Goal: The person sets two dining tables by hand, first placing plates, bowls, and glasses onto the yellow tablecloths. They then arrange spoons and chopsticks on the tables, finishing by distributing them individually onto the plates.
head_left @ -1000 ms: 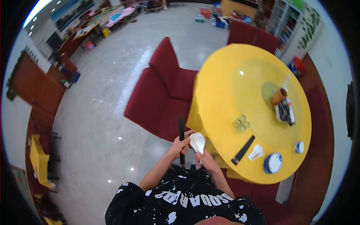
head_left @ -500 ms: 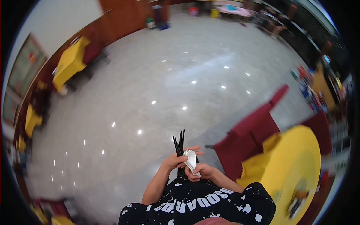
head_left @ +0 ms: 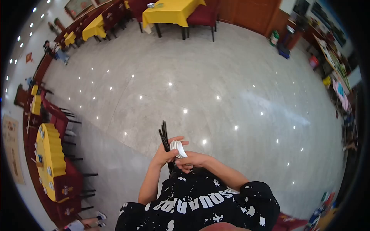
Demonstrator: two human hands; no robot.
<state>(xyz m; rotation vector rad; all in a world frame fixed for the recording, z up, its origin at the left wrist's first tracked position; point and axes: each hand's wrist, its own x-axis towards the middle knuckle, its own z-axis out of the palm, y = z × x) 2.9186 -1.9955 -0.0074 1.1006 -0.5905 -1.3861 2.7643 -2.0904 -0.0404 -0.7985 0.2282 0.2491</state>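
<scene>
My left hand [head_left: 162,155] is closed around a bundle of black chopsticks [head_left: 164,135], which point up and away from me. Its thumb lies against a nested stack of white spoons [head_left: 178,148], while some of its fingers stretch out behind them. At the lower end of the stack, my right hand [head_left: 191,159] has its fingers curled about the spoon handles, which are mostly hidden. Both hands are close together in front of my black shirt [head_left: 216,208] with white print.
Grey shiny floor [head_left: 200,84] spreads ahead. A yellow-covered table [head_left: 169,13] with dark red chairs [head_left: 203,19] stands far ahead. Another yellow-clothed table [head_left: 58,161] with dishes is at left. One person [head_left: 58,52] is far left; another person's legs [head_left: 92,220] show lower left.
My view has swung to the left, so the room has shifted right across it. The nearby yellow table on the right has left view. Both hands still hold the chopsticks and spoons.
</scene>
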